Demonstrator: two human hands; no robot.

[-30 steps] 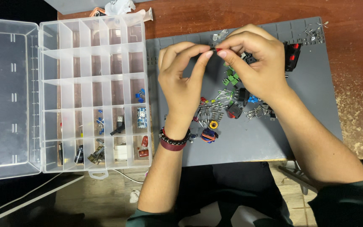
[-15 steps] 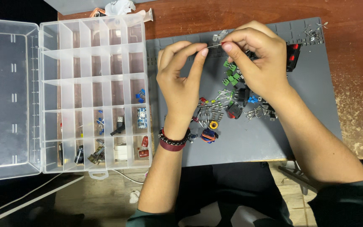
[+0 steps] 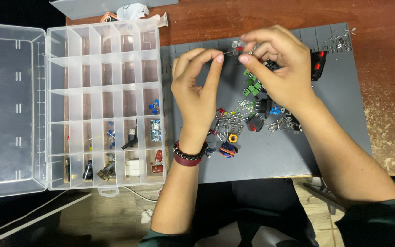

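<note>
My left hand and my right hand meet above the grey work mat. Together their fingertips pinch a small red component with thin wire legs. Below the hands lies a loose pile of electronic parts: green terminal blocks, blue pieces, a yellow coil, black parts and wire-legged pieces. A dark bead bracelet circles my left wrist. To the left stands an open clear plastic organizer box with a few sorted parts in its lower compartments.
The organizer's clear lid lies flat at the far left. A black switch with red marks sits on the mat behind my right hand. Small metal bits lie at the mat's far right corner. The brown wooden table shows at the right.
Both hands have drifted slightly apart; the small red component and its wire legs now show between the fingertips. The pile and the box have not moved.
</note>
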